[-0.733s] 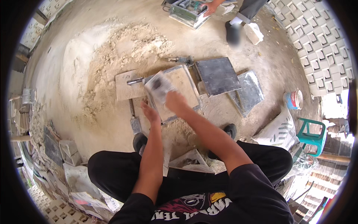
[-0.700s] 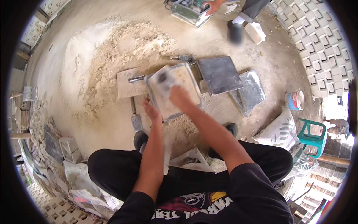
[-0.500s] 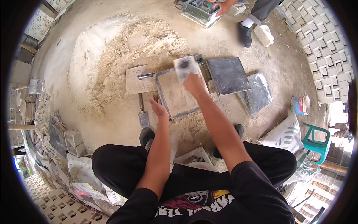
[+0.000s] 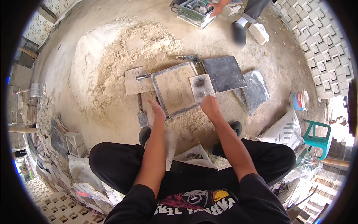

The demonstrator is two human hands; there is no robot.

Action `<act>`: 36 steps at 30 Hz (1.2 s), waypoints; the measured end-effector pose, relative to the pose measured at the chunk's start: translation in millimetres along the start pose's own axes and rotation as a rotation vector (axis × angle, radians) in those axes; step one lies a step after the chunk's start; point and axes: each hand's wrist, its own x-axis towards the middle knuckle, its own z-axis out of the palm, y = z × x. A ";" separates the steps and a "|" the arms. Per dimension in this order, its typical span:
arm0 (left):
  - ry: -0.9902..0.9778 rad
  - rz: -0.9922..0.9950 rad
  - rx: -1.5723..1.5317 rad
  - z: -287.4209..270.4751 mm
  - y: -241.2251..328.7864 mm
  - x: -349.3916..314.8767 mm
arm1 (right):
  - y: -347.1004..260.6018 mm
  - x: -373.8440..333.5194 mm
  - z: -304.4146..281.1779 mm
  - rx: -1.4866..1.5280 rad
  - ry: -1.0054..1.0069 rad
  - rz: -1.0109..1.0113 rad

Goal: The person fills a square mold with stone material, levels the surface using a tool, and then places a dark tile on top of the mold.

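Observation:
A square metal-edged mould frame [image 4: 156, 89] lies on the ground before me, filled level with pale tan sandy material [image 4: 173, 87]. My right hand [image 4: 211, 106] is closed on the near edge of a small pale rectangular board [image 4: 197, 83] with a dark smudge in its middle. That board lies over the right side of the fill and the frame's rim. At the frame's left side, my left hand [image 4: 158, 111] has its thumb and fingers apart and holds nothing; whether it touches the rim is hard to tell. A bar handle [image 4: 143, 77] juts from the frame's left.
Dark square slabs [image 4: 223, 73] lie at right, beside a trowel [image 4: 143, 118] at left of the frame. Loose sandy material [image 4: 112, 59] is heaped beyond. A co-worker's hand [image 4: 217, 8] is at a glass-sided box [image 4: 195, 16]. A bucket [image 4: 299, 100] and green stool [image 4: 317, 139] stand right.
My right hand has brought the small board from the frame's far part toward me and to the right. My left hand stays by the frame's left side.

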 end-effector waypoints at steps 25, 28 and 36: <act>0.269 0.335 0.432 0.8 -20.0 7.6 | -86.9 -3.3 29.9 0.003 -0.168 -0.314; 0.448 0.825 1.169 39.5 -3.7 -29.2 | -52.7 -56.8 1.0 -0.066 -0.384 -0.021; -0.563 0.882 1.964 71.7 -3.1 -51.8 | -34.2 -33.1 -31.3 -0.196 -0.503 -0.036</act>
